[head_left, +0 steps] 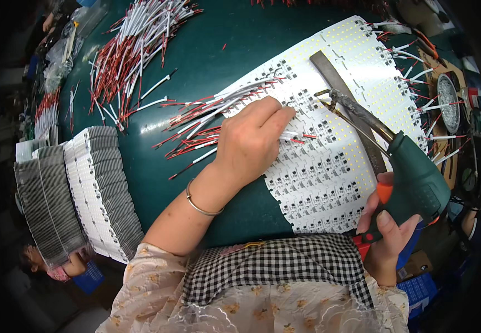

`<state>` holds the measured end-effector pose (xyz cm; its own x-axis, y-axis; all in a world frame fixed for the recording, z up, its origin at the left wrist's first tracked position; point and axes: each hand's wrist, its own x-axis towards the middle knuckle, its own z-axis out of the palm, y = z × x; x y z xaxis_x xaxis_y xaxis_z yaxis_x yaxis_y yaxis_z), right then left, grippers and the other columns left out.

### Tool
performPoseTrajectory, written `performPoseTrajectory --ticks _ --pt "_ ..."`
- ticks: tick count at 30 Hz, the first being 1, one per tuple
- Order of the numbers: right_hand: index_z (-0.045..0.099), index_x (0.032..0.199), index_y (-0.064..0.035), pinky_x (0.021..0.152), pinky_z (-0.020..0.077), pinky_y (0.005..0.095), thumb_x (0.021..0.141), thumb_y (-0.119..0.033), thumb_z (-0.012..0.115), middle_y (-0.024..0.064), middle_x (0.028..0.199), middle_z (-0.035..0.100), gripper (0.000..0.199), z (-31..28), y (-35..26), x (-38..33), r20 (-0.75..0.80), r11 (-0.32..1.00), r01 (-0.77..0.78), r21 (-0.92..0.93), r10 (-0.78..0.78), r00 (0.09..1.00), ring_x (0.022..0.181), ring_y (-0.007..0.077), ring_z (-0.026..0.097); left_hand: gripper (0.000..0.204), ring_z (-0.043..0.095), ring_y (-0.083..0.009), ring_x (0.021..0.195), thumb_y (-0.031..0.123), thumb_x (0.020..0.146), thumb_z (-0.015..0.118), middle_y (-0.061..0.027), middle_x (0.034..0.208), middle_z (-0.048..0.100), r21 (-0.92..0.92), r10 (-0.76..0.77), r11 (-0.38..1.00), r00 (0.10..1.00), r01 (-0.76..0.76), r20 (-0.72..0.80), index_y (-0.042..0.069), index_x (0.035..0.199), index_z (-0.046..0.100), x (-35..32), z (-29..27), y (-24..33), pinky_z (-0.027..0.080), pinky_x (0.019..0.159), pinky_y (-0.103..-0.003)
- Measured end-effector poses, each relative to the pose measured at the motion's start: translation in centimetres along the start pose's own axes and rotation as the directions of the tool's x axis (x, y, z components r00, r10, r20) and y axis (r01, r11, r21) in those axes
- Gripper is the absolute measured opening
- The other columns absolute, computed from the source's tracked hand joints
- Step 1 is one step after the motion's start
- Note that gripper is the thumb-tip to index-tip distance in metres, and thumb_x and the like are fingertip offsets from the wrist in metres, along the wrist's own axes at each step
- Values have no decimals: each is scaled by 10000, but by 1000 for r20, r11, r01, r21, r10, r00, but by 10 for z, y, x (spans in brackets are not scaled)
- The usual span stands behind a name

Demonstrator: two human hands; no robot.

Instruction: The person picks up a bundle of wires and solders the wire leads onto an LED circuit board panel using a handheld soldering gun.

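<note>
My left hand (251, 141) reaches over the sheet of white LED boards (321, 188) with its fingers pinched together. Short white wires (212, 105) with red ends pass beneath it, and a few tips stick out past the fingers; the exact grip is hidden. In my right hand (393, 233) is a green soldering gun (418, 180) with an orange trigger. Its long metal barrel points left, and the bent tip hangs above the boards near my left fingers. A flat dark metal bar (329, 72) lies across the boards beneath the barrel.
A heap of red-and-white wires (135, 55) covers the far left of the green table (157, 139). Stacked boards (96, 188) stand along the left side. Wires (418, 77) hang off the boards' right edge, beside a round metal dish (448, 102).
</note>
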<state>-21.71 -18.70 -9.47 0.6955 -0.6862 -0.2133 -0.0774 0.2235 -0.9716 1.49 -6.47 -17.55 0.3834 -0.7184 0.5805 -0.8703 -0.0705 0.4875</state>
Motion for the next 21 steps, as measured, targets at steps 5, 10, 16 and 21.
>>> performPoseTrajectory --ticks 5,10,16,21 --pt "418 1228 129 431 471 242 760 -218 720 140 774 583 656 -14 -10 2 -135 983 133 128 -116 984 501 164 566 426 594 -243 619 -146 540 545 -106 743 581 -8 -36 999 999 36 29 15 913 671 3 -2 4 486 532 -324" --pt "364 1287 111 426 484 271 859 -231 585 151 795 555 591 -60 -20 6 -304 871 471 136 -416 857 513 160 556 450 614 -273 680 -127 551 518 -120 790 604 -14 -83 996 993 85 83 9 952 670 -1 -12 7 511 602 -335" --pt "358 1342 37 495 435 258 950 -216 446 97 808 507 474 -124 -25 16 -452 668 719 192 -590 669 563 139 502 417 628 -247 695 -161 600 532 -123 806 616 -121 -135 981 984 149 118 -14 969 660 1 -19 11 509 641 -298" --pt "540 1213 11 522 418 251 941 -182 547 42 742 544 334 -172 -13 46 -663 917 375 -138 -367 653 588 120 508 482 647 -296 795 -160 636 547 -125 864 648 86 -47 995 999 50 -26 51 1060 638 4 -34 -1 511 667 -352"
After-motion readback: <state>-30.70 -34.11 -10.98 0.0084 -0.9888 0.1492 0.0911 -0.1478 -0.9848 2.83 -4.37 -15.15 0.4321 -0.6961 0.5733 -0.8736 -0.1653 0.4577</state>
